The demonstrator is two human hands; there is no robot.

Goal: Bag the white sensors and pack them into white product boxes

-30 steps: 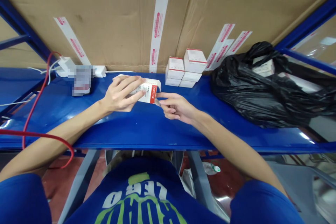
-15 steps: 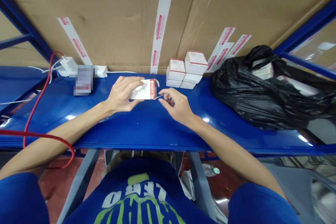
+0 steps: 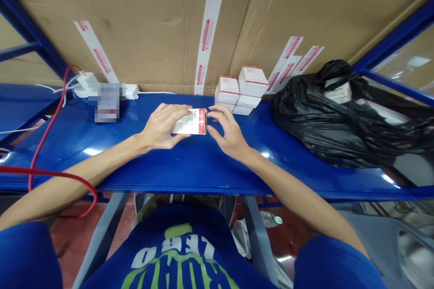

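Observation:
A small white carton [image 3: 190, 122] with a red band and printed text at its right end is held just above the blue table. My left hand [image 3: 164, 126] is closed around its left part, fingers over the far side and thumb along the near side. My right hand [image 3: 227, 130] is at the carton's red end, its curved fingertips and thumb at the corners of the end flap. Part of that end is hidden behind the fingers.
Several white boxes [image 3: 240, 90] are stacked against the cardboard backing. A black plastic bag [image 3: 315, 122] with boxes inside fills the right side. To the left are a blurred device [image 3: 107, 103], white plugs [image 3: 88, 85] and a red cable [image 3: 47, 133].
The carton has come slightly nearer and to the right. Its raised end flaps are now folded in. My right fingers have gone from pinching a flap to spanning the carton's end.

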